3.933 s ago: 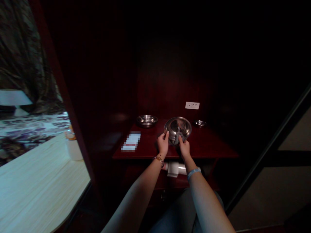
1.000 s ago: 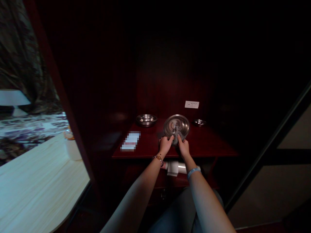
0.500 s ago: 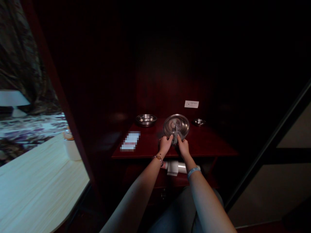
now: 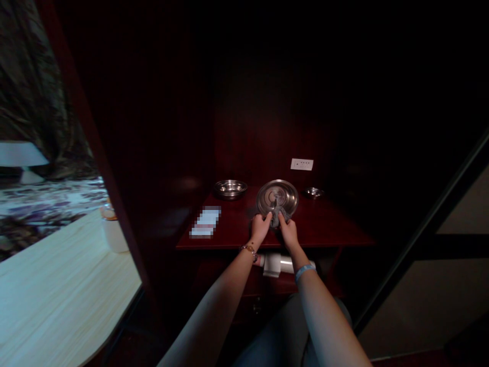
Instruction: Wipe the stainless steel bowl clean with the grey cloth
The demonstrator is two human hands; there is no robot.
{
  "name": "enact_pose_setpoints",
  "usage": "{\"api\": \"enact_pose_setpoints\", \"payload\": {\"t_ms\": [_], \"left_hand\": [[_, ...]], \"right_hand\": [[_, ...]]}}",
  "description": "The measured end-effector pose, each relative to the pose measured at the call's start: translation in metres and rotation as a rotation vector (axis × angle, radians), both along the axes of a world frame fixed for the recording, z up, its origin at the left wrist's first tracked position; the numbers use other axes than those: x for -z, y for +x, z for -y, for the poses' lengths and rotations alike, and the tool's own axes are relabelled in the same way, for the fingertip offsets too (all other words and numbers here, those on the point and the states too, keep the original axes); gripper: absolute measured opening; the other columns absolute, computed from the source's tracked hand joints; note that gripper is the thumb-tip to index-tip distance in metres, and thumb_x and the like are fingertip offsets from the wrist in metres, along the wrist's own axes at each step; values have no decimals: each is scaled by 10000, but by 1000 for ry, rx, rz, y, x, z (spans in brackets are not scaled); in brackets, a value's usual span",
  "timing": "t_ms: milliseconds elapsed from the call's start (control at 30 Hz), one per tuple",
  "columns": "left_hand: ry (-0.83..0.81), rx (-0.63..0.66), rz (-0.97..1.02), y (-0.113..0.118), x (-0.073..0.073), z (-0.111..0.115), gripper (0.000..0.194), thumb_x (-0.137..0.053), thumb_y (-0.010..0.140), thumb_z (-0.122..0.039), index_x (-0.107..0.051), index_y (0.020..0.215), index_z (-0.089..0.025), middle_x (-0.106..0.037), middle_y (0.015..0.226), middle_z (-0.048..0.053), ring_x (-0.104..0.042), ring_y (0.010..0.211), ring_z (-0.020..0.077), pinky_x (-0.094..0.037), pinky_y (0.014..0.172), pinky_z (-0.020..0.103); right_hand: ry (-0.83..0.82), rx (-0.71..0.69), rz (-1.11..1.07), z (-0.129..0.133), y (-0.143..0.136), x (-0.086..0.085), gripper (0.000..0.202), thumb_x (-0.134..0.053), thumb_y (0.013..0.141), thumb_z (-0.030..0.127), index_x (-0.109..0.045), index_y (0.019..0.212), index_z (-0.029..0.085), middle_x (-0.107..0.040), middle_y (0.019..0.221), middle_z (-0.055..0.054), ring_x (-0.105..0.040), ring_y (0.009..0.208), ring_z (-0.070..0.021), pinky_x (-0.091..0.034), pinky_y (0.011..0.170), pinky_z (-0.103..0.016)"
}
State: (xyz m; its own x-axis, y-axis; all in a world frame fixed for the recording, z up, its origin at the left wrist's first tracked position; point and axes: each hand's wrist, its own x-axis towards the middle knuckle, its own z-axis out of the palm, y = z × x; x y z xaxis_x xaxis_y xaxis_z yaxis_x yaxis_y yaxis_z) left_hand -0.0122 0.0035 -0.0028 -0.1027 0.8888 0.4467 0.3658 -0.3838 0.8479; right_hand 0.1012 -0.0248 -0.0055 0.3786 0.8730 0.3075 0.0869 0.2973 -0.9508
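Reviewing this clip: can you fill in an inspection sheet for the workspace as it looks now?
Surface: dark red shelf, dimly lit; fine marks can't be judged.
Things in hand: metal dish, tilted, its inside facing the camera; gray cloth bunched at its near edge.
Clutter: metal bowl at back left, small metal bowl at right, pixelated item at front left; white cylindrical item below.
Hands: left hand grips the dish's near edge; right hand grips the cloth against it.
Cables: nothing seen.
Surroundings: white wall socket behind; pale table and lamp at left.
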Motion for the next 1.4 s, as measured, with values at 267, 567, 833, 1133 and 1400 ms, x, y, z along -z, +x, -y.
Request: {"api": "enact_pose_setpoints", "payload": {"t_ms": [267,567,833,1133,1400], "left_hand": [[53,-10,58,-2,-4,2,351,-519,869,-400,-707,793,-114,-738,833,142,-686,771,209,-467,672,261],[82,-132,99,-6,-14,13,461,-465,879,-487,-660,676,-121,-691,662,103,-618,610,170,-375,547,229],[78,-123,90,-4,-15,12,470,-460,875,-493,-636,628,-133,-680,635,103,-602,580,163,-350,528,234],[93,-86,124,-4,-10,8,399,-505,866,-467,-679,737,-132,-725,769,116,-662,705,185,-435,630,237],[132,135,217,2,-1,1,330,-633,787,-429,-677,899,-122,-732,907,115,-664,789,179,-485,715,259]], "right_hand": [[0,-49,-21,-2,0,2,616,-597,699,689,-712,754,87,-645,557,-56,-598,584,-174,-440,561,-252],[26,-45,-76,-10,0,5,629,-604,686,685,-706,854,87,-701,693,-82,-617,645,-173,-452,576,-245],[23,-35,-151,-15,0,9,682,-587,677,713,-694,907,79,-720,768,-104,-618,625,-164,-467,553,-244],[31,-35,-181,-15,1,10,653,-586,694,682,-690,934,84,-724,820,-111,-635,669,-175,-478,580,-251],[19,32,-123,-7,2,6,650,-570,713,691,-716,894,84,-702,680,-86,-634,651,-187,-456,592,-258]]}}
